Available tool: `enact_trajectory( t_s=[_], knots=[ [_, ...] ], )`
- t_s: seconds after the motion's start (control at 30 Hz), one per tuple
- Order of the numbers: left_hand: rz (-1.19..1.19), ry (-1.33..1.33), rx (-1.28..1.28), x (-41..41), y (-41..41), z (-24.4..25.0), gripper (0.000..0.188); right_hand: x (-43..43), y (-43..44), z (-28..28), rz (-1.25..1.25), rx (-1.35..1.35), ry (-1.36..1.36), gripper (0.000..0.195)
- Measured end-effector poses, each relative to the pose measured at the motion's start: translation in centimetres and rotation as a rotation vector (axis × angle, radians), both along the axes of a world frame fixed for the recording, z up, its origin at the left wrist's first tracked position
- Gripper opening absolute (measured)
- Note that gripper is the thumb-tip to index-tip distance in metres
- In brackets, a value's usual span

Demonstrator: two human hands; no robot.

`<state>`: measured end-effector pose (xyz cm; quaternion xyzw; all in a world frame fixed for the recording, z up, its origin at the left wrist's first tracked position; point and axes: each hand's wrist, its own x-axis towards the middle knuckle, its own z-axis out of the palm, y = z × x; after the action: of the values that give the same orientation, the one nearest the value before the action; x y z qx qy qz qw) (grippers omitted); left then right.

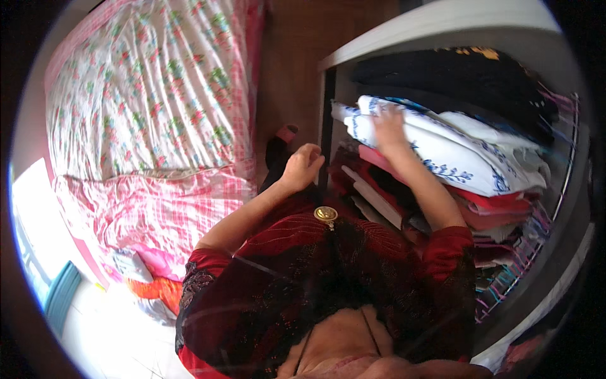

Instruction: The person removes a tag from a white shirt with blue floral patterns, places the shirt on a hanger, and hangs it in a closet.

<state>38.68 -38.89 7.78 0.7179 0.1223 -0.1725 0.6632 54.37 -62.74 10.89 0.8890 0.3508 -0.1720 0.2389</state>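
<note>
My right hand (390, 127) is blurred and lies against a white garment with blue floral print (454, 156) that hangs in an open wardrobe. Whether its fingers grip the cloth is too blurred to tell. Behind that garment hang dark clothes (440, 85). On the side nearer my body are red clothes (492, 201) and several others, partly hidden by my right forearm. To the left of the wardrobe's edge, my left hand (303, 166) hovers with nothing visible in it, its fingers loosely bent and the thumb apart.
Colourful hangers (525, 256) hang along a metal rail (563, 189) at the right. A pale wardrobe panel (440, 33) runs along the top. A bed with a floral sheet (151, 94) and pink checked cloth (170, 203) stands at the left, with brown floor (293, 61) between.
</note>
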Motion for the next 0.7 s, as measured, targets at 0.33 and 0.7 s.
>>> enact_trajectory(
  t_s=[0.33, 0.7],
  knots=[
    [0.073, 0.126, 0.112, -0.8, 5.6, -4.0, 0.024, 4.7, -9.4, -0.6, -0.698, -0.678, 0.765, 0.070],
    [0.043, 0.251, 0.145, -1.6, 3.0, -8.4, 0.023, 14.5, -21.8, -6.9, -0.775, -0.449, 0.185, 0.029]
  ],
)
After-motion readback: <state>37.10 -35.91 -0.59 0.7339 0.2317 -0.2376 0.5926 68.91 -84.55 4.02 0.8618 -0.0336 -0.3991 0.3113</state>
